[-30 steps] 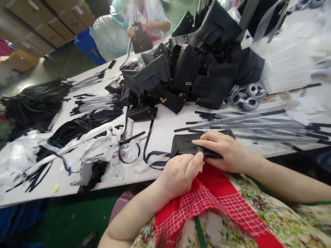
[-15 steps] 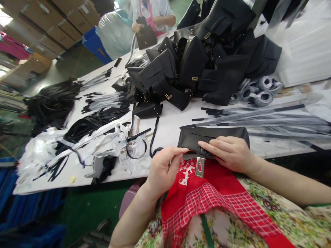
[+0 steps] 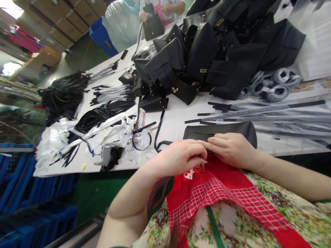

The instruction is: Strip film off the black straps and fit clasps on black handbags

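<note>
A flat black leather bag piece (image 3: 222, 130) lies at the near edge of the white table (image 3: 176, 120). My right hand (image 3: 230, 150) presses on its near edge with curled fingers. My left hand (image 3: 177, 158) is closed beside it, fingers folded over the metal clasp (image 3: 201, 168) that hangs from the piece; only a sliver of the clasp shows. The two hands touch at the fingertips. A thin black strap (image 3: 159, 134) runs from the piece across the table.
A heap of finished black handbags (image 3: 207, 51) fills the table's far side. Wrapped straps (image 3: 271, 113) lie right, black strap bundles (image 3: 64, 91) and white plastic scraps (image 3: 77, 137) left. Another person (image 3: 160, 10) holds a bag beyond. Blue crates (image 3: 23, 193) stand below left.
My left hand has moved right and closed over the metal clasp, which hung in full view half a second ago. The view has shifted left and down.
</note>
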The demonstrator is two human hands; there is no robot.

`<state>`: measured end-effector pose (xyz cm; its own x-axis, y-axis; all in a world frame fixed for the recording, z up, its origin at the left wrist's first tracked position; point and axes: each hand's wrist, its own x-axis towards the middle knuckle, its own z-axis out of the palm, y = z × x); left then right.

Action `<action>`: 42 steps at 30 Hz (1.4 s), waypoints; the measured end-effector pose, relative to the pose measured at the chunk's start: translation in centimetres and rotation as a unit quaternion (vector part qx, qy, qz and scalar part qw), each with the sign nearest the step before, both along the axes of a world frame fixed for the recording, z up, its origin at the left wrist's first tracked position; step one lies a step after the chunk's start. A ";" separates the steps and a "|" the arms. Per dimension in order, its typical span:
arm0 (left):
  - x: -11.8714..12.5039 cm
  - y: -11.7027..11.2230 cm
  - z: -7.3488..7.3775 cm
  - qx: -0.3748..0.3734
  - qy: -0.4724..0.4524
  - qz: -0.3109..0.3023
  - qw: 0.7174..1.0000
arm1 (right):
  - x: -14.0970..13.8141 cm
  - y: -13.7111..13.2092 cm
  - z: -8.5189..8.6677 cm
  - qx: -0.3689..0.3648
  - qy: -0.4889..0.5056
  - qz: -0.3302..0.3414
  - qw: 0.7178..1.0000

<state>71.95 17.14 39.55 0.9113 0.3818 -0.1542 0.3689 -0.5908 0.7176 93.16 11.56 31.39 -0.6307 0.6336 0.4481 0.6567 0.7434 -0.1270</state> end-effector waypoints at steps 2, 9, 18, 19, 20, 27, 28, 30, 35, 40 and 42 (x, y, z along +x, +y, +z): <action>0.2 0.2 0.3 0.002 0.008 -0.018 1.000 | -0.1 0.0 -0.1 -0.008 -0.001 0.005 1.000; 0.1 -0.3 0.1 0.050 0.012 0.021 0.998 | 0.1 0.3 -0.1 -0.022 0.027 0.013 0.999; -2.8 0.0 -0.2 -0.032 -0.021 0.154 0.987 | 0.4 0.6 0.0 -0.039 0.062 -0.011 0.997; -2.8 0.0 -0.2 -0.038 -0.027 0.164 0.985 | 0.4 0.6 0.0 -0.040 0.059 -0.008 0.997; -2.7 0.0 -0.2 -0.041 -0.031 0.167 0.985 | 0.4 0.7 0.0 -0.040 0.059 -0.008 0.997; -0.8 0.8 -0.2 -0.021 -0.063 0.037 0.997 | 0.3 0.7 -0.1 -0.055 0.064 0.006 0.996; -0.6 1.1 -0.2 -0.023 -0.053 0.018 0.998 | 0.3 0.7 -0.2 -0.056 0.063 0.004 0.996; -0.2 1.5 0.1 -0.027 -0.028 -0.017 0.999 | 0.3 0.6 -0.2 -0.051 0.058 0.002 0.997; 0.9 2.0 1.2 -0.001 0.039 -0.063 0.997 | 0.1 0.7 0.2 -0.049 0.036 0.019 0.998; 1.2 1.5 1.8 0.062 0.084 -0.072 0.992 | -0.1 0.6 0.2 -0.062 0.036 0.016 0.997; 1.1 1.2 1.8 0.086 0.082 -0.065 0.991 | -0.1 0.6 0.1 -0.066 0.042 0.007 0.997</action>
<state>73.08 18.36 41.34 0.9225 0.2962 -0.2475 0.3851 -0.7496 0.5384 93.11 12.20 31.51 -0.6033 0.6825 0.4126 0.6297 0.7251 -0.2787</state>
